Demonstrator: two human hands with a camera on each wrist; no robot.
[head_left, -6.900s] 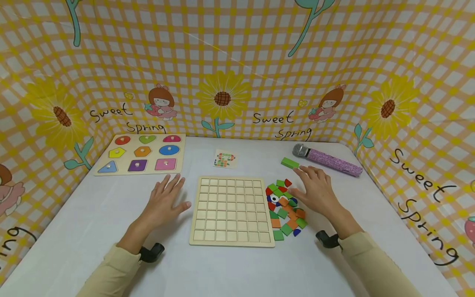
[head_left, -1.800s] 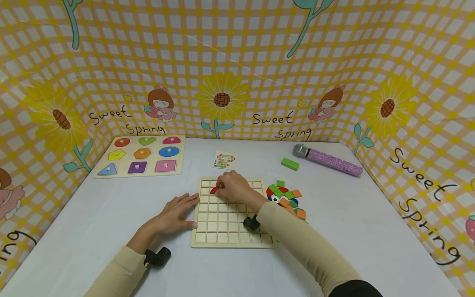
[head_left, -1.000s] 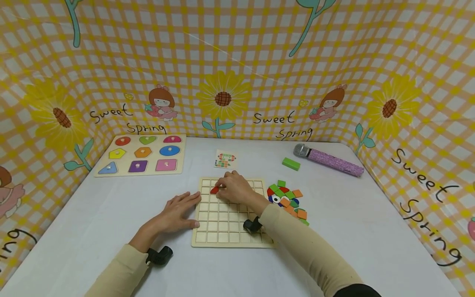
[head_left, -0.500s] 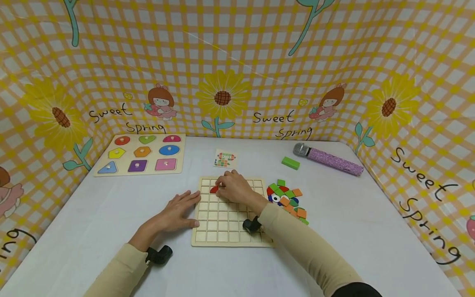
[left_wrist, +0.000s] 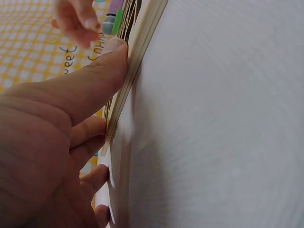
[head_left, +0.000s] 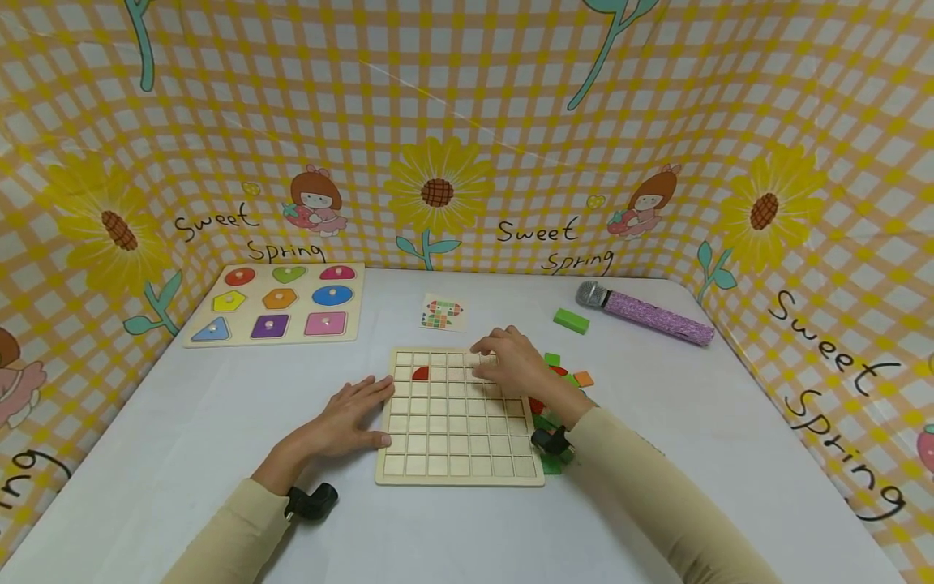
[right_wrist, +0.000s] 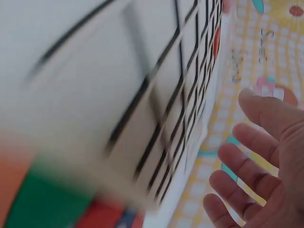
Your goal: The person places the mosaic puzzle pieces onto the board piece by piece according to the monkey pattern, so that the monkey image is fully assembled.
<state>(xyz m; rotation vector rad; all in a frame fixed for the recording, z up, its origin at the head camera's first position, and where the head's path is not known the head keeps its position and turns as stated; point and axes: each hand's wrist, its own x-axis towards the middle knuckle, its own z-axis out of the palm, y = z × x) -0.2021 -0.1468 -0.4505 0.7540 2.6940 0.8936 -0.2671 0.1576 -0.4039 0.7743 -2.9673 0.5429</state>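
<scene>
A wooden grid board (head_left: 438, 444) lies on the white table. One red quarter-circle tile (head_left: 421, 374) sits in a cell of its second row, near the upper left. My left hand (head_left: 343, 423) rests along the board's left edge; in the left wrist view its thumb (left_wrist: 102, 78) touches that edge. Over the board's upper right my right hand (head_left: 514, 365) hovers with loosely spread fingers, nothing between them. In the right wrist view this hand (right_wrist: 261, 166) is apart from the board. Loose coloured tiles (head_left: 584, 379) lie right of the board, partly hidden by the right arm.
A small picture card (head_left: 443, 313) lies behind the board. At the back left is a shape puzzle board (head_left: 299, 326) with knobbed pieces. A green block (head_left: 571, 321) and a glittery purple microphone (head_left: 649, 316) lie at the back right.
My right hand went from the tile pile to the board with a red tile, set it in a cell, then let go and moved right. My left hand came to the board's left edge.
</scene>
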